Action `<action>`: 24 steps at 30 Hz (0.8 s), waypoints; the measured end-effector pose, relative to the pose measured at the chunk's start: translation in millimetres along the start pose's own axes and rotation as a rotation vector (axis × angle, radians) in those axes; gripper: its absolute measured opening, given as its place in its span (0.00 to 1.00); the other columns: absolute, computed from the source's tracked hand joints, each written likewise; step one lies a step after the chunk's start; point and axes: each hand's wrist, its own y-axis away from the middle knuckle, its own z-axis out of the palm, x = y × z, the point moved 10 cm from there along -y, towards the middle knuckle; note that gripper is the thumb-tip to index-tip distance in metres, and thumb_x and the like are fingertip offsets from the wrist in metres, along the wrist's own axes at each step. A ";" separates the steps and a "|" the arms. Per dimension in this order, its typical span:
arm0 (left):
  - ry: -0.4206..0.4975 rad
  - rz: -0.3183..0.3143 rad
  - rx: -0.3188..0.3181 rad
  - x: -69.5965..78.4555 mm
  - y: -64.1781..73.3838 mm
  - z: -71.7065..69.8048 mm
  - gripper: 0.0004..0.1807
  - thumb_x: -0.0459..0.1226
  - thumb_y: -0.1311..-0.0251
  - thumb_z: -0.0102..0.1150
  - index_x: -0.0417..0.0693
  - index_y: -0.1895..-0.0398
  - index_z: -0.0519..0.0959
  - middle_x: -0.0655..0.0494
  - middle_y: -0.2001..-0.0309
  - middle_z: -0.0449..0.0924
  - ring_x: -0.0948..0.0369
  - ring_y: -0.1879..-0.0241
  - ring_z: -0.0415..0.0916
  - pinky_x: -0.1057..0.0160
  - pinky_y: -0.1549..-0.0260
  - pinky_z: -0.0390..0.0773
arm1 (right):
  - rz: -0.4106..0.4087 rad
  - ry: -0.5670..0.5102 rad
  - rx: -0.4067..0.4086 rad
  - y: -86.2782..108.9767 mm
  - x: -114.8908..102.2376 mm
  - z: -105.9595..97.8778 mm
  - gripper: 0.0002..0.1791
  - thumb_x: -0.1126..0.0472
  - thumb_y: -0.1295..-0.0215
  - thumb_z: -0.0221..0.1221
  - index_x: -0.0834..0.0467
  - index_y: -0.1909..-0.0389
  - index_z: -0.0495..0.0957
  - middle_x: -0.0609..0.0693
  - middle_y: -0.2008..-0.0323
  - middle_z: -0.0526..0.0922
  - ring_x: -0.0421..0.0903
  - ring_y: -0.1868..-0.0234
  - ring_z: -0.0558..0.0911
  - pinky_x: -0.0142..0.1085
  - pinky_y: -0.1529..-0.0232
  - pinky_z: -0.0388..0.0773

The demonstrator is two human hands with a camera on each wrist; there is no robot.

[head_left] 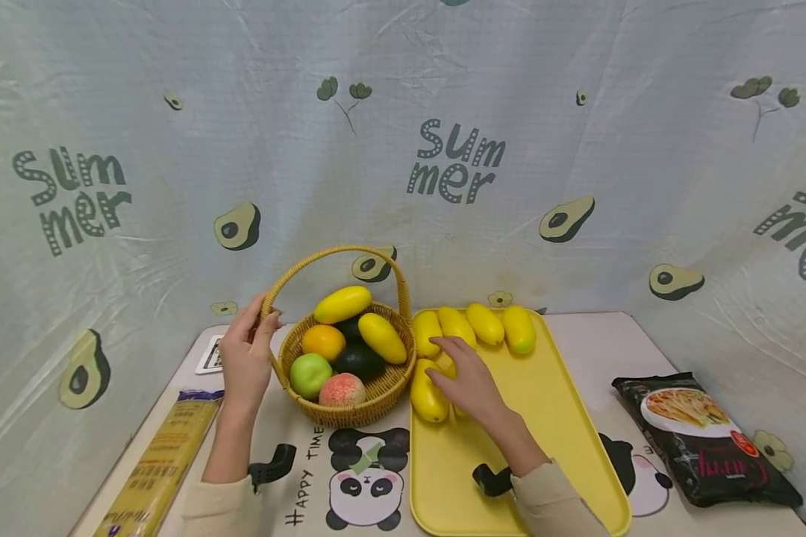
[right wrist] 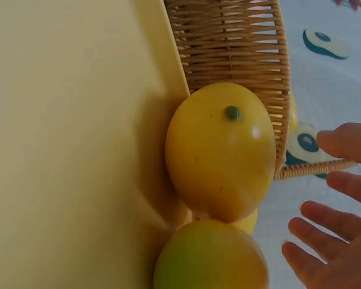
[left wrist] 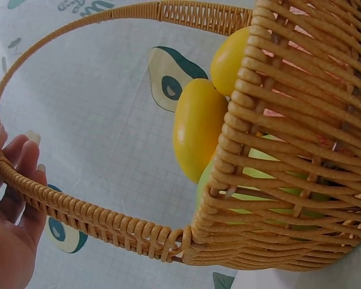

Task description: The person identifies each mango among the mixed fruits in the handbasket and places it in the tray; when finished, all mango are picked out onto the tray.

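My left hand [head_left: 248,356] grips the left side of the wicker basket's handle [left wrist: 102,223], fingers and thumb curled round it. The basket [head_left: 383,406] holds two yellow mangoes [head_left: 383,339], an orange [head_left: 324,343], a green apple [head_left: 310,374], a peach [head_left: 342,390] and dark green fruits [head_left: 360,361]. Over the left part of the yellow tray [head_left: 530,425], my right hand [head_left: 473,384] hovers with spread fingers and nothing in them. Beneath and beside it lies a mango [right wrist: 222,150], close to the basket's wall. Another mango [right wrist: 210,259] sits next to that one, partly hidden by the hand in the head view.
Several more mangoes [head_left: 485,324] line the tray's far edge. A black curry packet [head_left: 705,447] lies to the right of the tray. At the left is a long yellow noodle packet [head_left: 164,462], with a white card [head_left: 210,355] behind it. A printed curtain [head_left: 376,186] closes off the back.
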 end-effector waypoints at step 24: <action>0.000 0.000 -0.005 1.5 -1.1 0.4 0.20 0.40 0.27 0.53 0.58 0.34 0.75 0.62 0.55 0.77 0.74 0.59 0.77 0.83 0.54 0.75 | -0.078 -0.022 -0.163 -64.5 -46.2 56.6 0.29 0.54 0.36 0.64 0.49 0.33 0.72 0.50 0.36 0.74 0.50 0.37 0.76 0.46 0.34 0.73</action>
